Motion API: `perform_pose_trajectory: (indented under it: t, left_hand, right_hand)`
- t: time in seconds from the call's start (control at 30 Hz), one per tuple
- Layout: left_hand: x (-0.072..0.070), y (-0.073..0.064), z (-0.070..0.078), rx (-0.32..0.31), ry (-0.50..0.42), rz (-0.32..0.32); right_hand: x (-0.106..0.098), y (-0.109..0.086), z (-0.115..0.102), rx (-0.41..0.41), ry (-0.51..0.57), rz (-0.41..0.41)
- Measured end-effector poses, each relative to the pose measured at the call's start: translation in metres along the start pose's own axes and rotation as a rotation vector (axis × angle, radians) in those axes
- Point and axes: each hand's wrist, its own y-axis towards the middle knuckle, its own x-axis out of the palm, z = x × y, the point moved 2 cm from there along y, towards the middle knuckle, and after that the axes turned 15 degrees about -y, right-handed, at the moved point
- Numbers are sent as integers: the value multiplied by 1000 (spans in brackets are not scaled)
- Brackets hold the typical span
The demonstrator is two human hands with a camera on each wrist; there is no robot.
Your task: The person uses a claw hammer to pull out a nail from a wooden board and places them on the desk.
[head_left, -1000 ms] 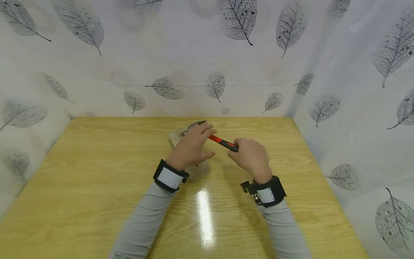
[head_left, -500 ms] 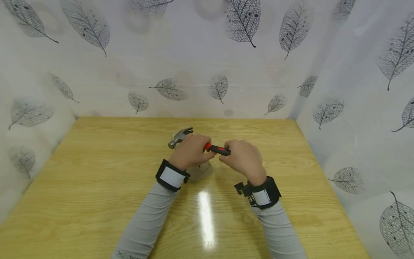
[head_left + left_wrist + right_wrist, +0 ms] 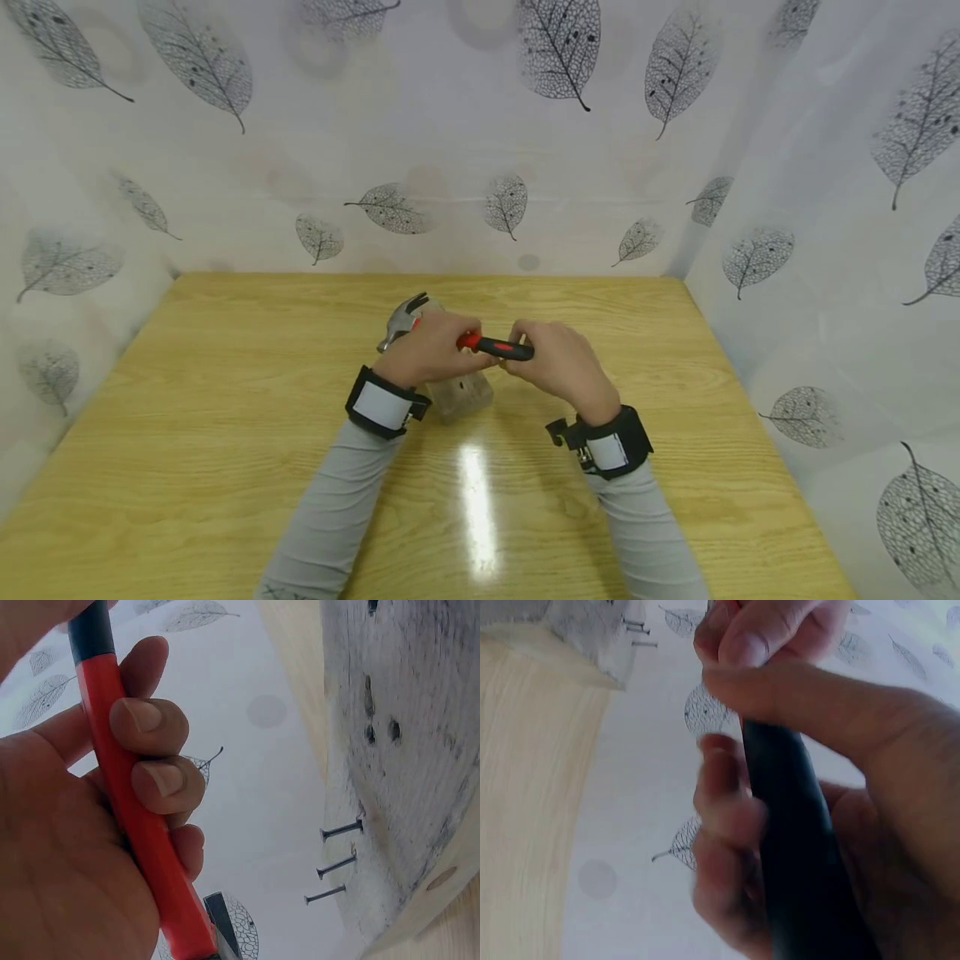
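A claw hammer with a red and black handle is held across both hands above a wooden block. My left hand grips the red shaft near the metal head; in the left wrist view its fingers curl round the red part. Around the black grip, my right hand bends its thumb and fingers, some blurred. The hammer head juts out left of my left hand, claw upward. Several nails stick out of the pale block, which has dark holes in its face. My left hand hides part of the block.
The block rests on a light wood-grain table, with a bright reflection in front of it. White curtains with grey leaf prints enclose the table's back and sides.
My left hand has gone from spread fingers over the hammer head to a grip on its shaft. The hammer has shifted left and toward me, its head now showing beyond my left hand.
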Motion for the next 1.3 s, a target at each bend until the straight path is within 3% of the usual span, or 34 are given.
perform_pose_trajectory:
  t: [0.2,0.37,0.5,0.6,0.7,0.87,0.97,1.07,1.3]
  left_hand:
    - [-3,-1,3,8,-40,-8]
    - [-2,-1,3,-25,-100,-20]
    - [-3,-2,-1,-64,-138,-20]
    - [-4,-3,-3,-76,-177,-28]
    - [-4,-3,-3,-70,-218,-35]
    - [-3,-2,-3,-64,-282,-36]
    - [-1,-1,-3,-51,-315,-31]
    - [-2,0,1,-34,-332,-33]
    - [-3,1,5,-12,-329,-36]
  right_hand:
    - [-14,-2,11,-112,180,175]
    - [-19,0,29,-70,398,426]
    - [-14,5,40,-42,663,526]
    - [-10,9,40,-84,935,538]
    - [-9,13,34,-178,1210,536]
    - [-6,19,13,-371,1590,463]
    - [-3,22,-1,-427,1774,416]
    - [-2,27,-14,-440,1877,413]
    - [-4,37,-33,-428,1926,517]
